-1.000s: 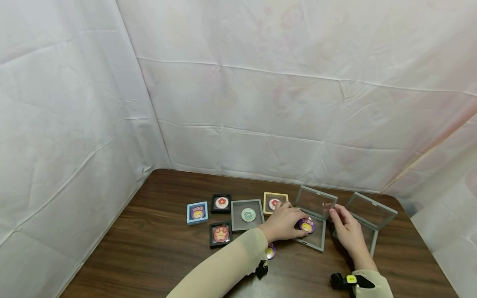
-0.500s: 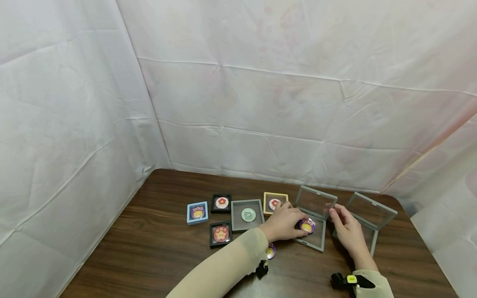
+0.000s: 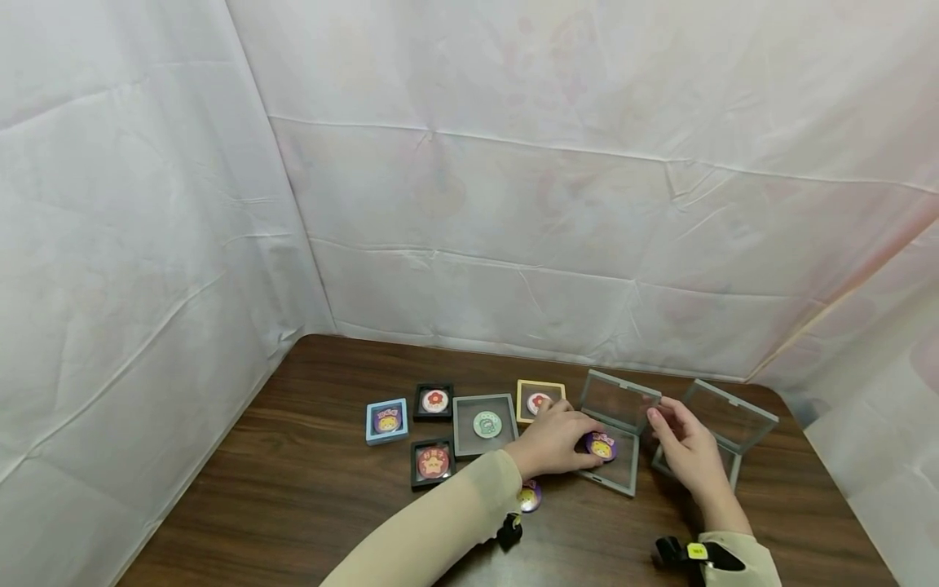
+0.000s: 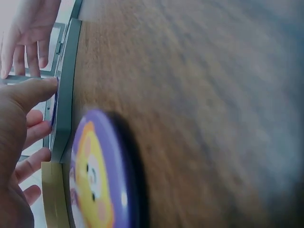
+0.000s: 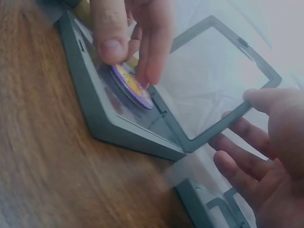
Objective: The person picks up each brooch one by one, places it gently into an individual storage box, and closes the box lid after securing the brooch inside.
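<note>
In the head view my left hand (image 3: 552,440) pinches a purple round badge (image 3: 602,447) printed with a yellow face. In the right wrist view the badge (image 5: 130,86) tilts over the base of an opened grey display case (image 5: 135,135); whether it touches the film is unclear. My right hand (image 3: 689,448) holds the side edge of the raised clear lid (image 5: 207,135), thumb on one side and fingertips on the other. Another purple badge (image 3: 529,496) lies on the table by my left wrist, close up in the left wrist view.
A second opened grey case (image 3: 736,405) stands at the right. Left of my hands are a yellow case (image 3: 522,391), a large grey case (image 3: 469,405), two black cases (image 3: 434,417) and a blue case (image 3: 386,440), each with a badge. White cloth (image 3: 469,212) hangs behind the table.
My left hand stays at the case with the badge. My right fingertips show less through the lid than before. The head view has shifted very slightly.
</note>
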### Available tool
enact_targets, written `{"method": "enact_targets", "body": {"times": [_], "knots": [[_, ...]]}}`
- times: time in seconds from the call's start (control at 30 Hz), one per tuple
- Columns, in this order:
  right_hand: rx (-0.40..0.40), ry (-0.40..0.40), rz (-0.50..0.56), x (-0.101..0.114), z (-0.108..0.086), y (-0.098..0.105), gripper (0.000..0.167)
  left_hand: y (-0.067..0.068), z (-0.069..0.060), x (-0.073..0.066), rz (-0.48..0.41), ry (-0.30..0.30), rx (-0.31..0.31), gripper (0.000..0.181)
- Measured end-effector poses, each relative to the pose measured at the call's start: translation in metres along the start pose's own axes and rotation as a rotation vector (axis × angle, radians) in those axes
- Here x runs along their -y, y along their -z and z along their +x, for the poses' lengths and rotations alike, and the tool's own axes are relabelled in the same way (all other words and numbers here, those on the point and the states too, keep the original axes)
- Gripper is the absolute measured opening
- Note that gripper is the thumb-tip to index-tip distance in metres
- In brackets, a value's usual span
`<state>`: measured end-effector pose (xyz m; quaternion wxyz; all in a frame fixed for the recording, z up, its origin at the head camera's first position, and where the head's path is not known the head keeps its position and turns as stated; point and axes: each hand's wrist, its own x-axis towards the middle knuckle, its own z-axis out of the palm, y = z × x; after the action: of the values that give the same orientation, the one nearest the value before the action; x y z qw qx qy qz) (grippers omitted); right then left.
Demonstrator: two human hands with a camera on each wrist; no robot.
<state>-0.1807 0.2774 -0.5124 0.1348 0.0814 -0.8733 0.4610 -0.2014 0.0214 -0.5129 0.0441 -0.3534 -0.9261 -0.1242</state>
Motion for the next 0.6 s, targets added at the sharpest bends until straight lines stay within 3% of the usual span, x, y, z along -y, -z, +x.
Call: {"method": "enact_targets", "body": {"times": [0.13, 0.27, 0.47, 0.6], "knots": [[0.05, -0.008, -0.05, 0.004, -0.002, 0.008, 0.04, 0.004, -0.003, 0.003, -0.026, -0.004, -0.02, 0.049], [0.117, -0.027, -0.087, 0.004, -0.003, 0.015, 0.04, 0.014, -0.008, 0.008, -0.044, 0.038, -0.032, 0.046], [0.168, -0.014, -0.113, 0.0, -0.002, 0.018, 0.034, 0.033, -0.015, 0.017, -0.157, 0.125, -0.13, 0.036], [0.208, 0.006, -0.094, -0.003, -0.003, 0.019, 0.029, 0.04, -0.015, 0.022, -0.248, 0.129, -0.168, 0.046]]}}
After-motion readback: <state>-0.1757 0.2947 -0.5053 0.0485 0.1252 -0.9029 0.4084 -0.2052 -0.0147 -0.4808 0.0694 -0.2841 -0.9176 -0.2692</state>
